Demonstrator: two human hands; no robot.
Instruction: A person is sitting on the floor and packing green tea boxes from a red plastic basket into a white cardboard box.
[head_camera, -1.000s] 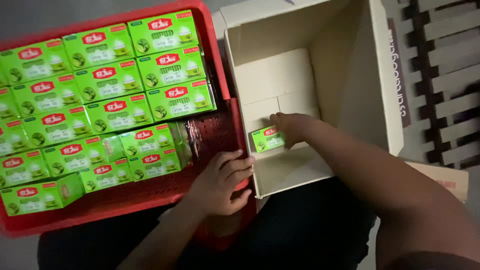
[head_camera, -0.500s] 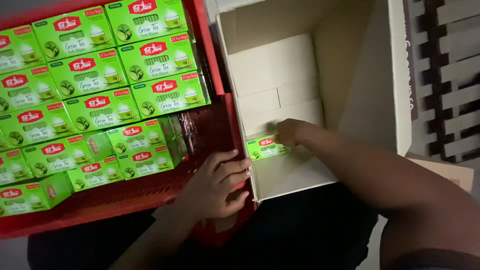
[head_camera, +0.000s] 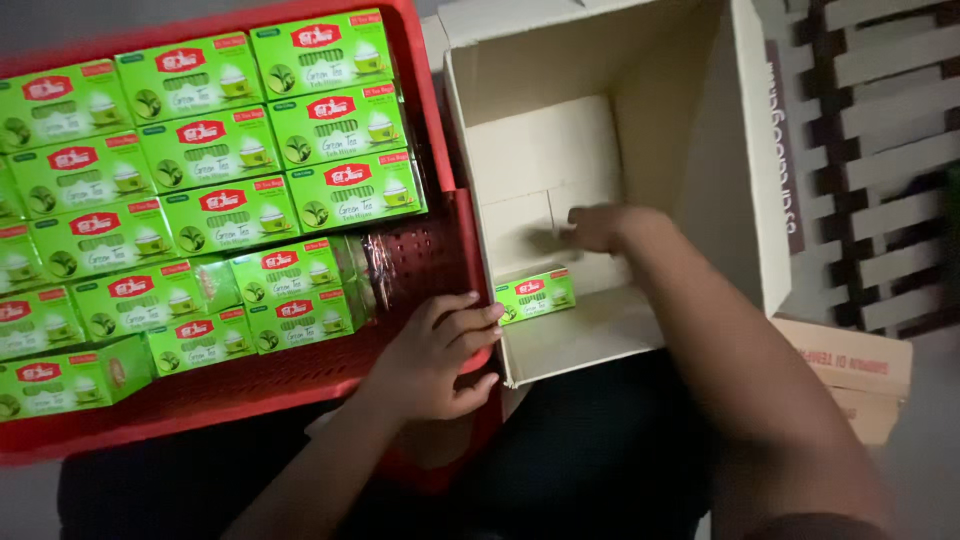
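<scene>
The right hand (head_camera: 605, 226) is reached into the open carton (head_camera: 745, 200), near the centre of the frame, with its fingers loose on the carton floor and nothing gripped; a small green box (head_camera: 535, 295) lies just below it, apart from the fingers, at the lower left corner inside the carton. The left hand (head_camera: 440, 355) is laid flat over the near right rim of the red crate (head_camera: 300, 385), fingers spread and touching the carton's edge, nothing being held in it either. For the packing to be done well, it is judged that the lone box should be pushed square into its corner, flat against the carton wall, so that later boxes can be set flush beside it in tidy rows; the crate and carton are best kept steadied by the left hand, and the next box is best taken from the nearest row. In the crate, at the left of the frame, many like boxes (head_camera: 215, 150) are seen, packed in rows, with a bare patch of red mesh at the lower right and some clear wrap (head_camera: 385, 265) crumpled beside it. Whether crate and carton rest on a lap or a counter cannot be told; dark cloth fills the bottom of the frame. At the right a slatted pallet (head_camera: 870, 150) is seen, with another flat carton (head_camera: 850, 365) below it. The light is dim.
</scene>
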